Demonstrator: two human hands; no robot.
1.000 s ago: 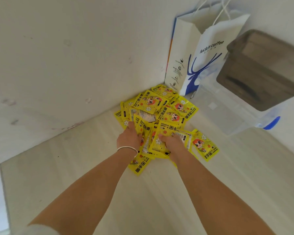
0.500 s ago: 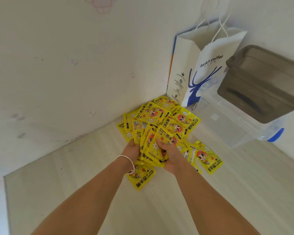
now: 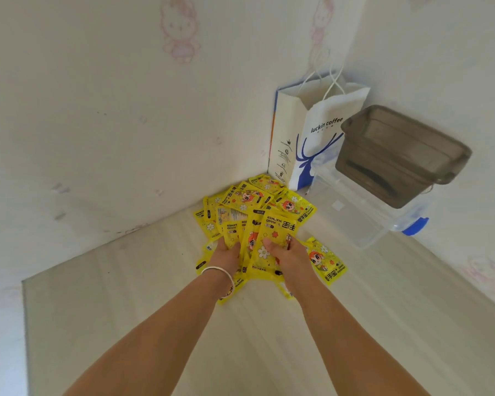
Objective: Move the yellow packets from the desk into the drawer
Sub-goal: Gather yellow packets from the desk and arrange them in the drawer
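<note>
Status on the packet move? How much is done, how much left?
Done: nothing visibly; no drawer is in view. In hand: left hand and right hand grip a fanned bunch of yellow packets. Left: loose packets on the desk by the paper bag, one beside the right wrist.

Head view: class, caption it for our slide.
Both hands, left hand and right hand, gather yellow packets on the desk.

A pale wood-grain desk top [image 3: 143,304] fills a corner where two walls meet. The wallpaper [image 3: 97,95] is cream with faint pink cartoon rabbits and a few scuffs near the desk. In that corner stands a white Luckin Coffee paper bag [image 3: 303,138]; just right of the bag, a smoky-grey lidded box [image 3: 397,155] sits on a clear plastic box [image 3: 357,218].
</note>
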